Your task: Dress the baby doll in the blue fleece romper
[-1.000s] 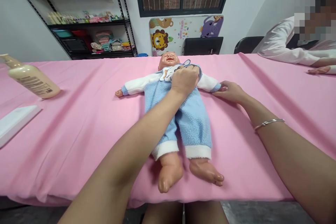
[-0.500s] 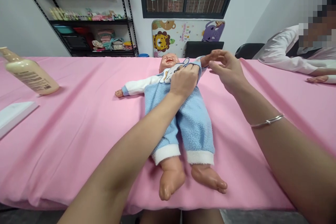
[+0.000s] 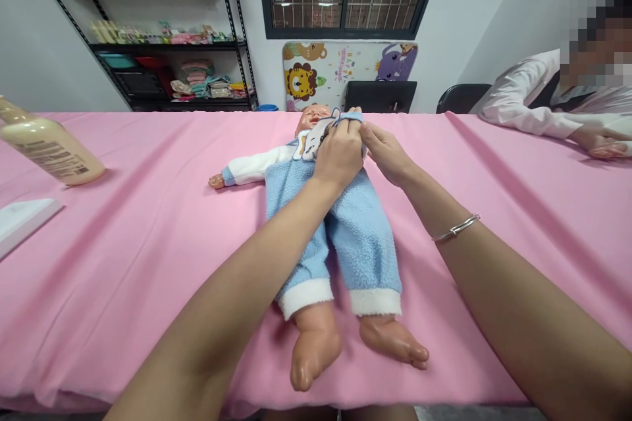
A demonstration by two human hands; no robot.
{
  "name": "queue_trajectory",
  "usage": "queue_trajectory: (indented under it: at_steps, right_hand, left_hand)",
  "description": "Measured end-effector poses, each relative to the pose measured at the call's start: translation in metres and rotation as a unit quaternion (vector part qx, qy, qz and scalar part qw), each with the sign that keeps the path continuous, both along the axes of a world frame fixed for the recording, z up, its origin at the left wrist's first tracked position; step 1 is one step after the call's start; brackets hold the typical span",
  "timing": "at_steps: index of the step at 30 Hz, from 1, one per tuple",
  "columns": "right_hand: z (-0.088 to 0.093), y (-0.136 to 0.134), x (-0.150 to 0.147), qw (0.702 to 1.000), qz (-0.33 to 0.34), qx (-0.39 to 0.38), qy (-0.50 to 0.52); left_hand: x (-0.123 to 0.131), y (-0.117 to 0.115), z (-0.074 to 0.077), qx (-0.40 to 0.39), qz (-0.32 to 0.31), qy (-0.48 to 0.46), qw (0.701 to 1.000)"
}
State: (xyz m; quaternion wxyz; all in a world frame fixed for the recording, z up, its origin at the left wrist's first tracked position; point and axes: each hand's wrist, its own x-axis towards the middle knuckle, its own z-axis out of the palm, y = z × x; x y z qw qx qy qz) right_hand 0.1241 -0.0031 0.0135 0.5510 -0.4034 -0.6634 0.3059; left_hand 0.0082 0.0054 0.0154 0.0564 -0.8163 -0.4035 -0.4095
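A baby doll (image 3: 316, 335) lies on its back, its head away from me, dressed in a blue and white fleece romper (image 3: 365, 237) with an animal face on the chest. My left hand (image 3: 340, 154) reaches over the chest, closed, with its fingers curled at the blue cuff (image 3: 351, 116) of the sleeve on the right. Against that same sleeve is my right hand (image 3: 388, 151), its thumb and fingers closed on the cloth; most of its fingertips are hidden. The doll's other arm (image 3: 247, 170) stretches out to the left, sleeved to the wrist. Both feet are bare.
Pink cloth (image 3: 148, 263) covers the table. A pump bottle (image 3: 54, 151) and a white flat object (image 3: 27, 220) are at the left. Across the table on the right sits a person in a white sleeve (image 3: 523, 95). Shelves (image 3: 162, 47) and a black chair (image 3: 380, 95) stand behind.
My right hand has moved left and closed in on the sleeve. The doll's arm on that side has swung inward toward its chest. My left hand has stayed at the sleeve.
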Motion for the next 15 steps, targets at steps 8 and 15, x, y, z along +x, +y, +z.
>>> queue_trajectory:
  at_steps: [8,15]
  right_hand:
    - [0.0034,-0.0037,0.0043,0.994,-0.018,-0.061,0.089]
    - [0.0007,0.0015,0.0022,0.961,-0.038,-0.119,0.248]
  left_hand:
    - [-0.0024,0.0048,0.0059,-0.118,-0.057,0.013,0.991]
    - [-0.0048,0.005,0.0082,-0.113,-0.08,0.072,0.988]
